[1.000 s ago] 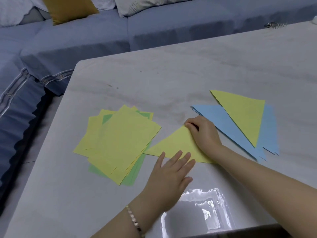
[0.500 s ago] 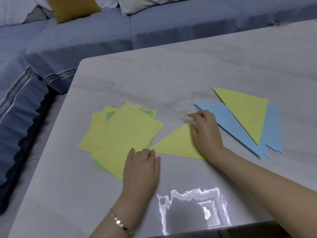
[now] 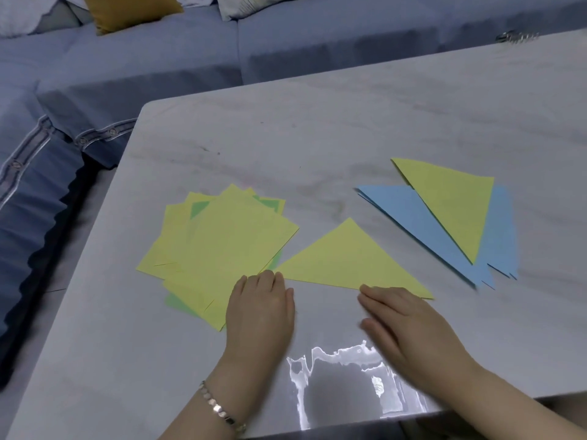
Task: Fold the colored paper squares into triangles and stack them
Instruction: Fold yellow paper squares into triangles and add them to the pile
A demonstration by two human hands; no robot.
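A folded yellow triangle (image 3: 346, 258) lies flat in the middle of the grey table (image 3: 317, 131). My right hand (image 3: 409, 325) lies flat at its near edge, fingertips touching the paper's lower right side. My left hand (image 3: 260, 309) rests with curled fingers on the near corner of a loose pile of yellow and green squares (image 3: 219, 246) to the left. At the right sits a stack of blue triangles (image 3: 422, 223) with one yellow triangle (image 3: 451, 204) on top.
A blue sofa (image 3: 190, 58) with a mustard cushion (image 3: 130, 11) runs behind and to the left of the table. A small metal object (image 3: 514, 36) sits at the table's far right edge. Light glare shows on the near edge.
My right hand slid from the triangle's top corner down to its near right edge, uncovering the triangle. My left hand stays at the near corner of the square pile.
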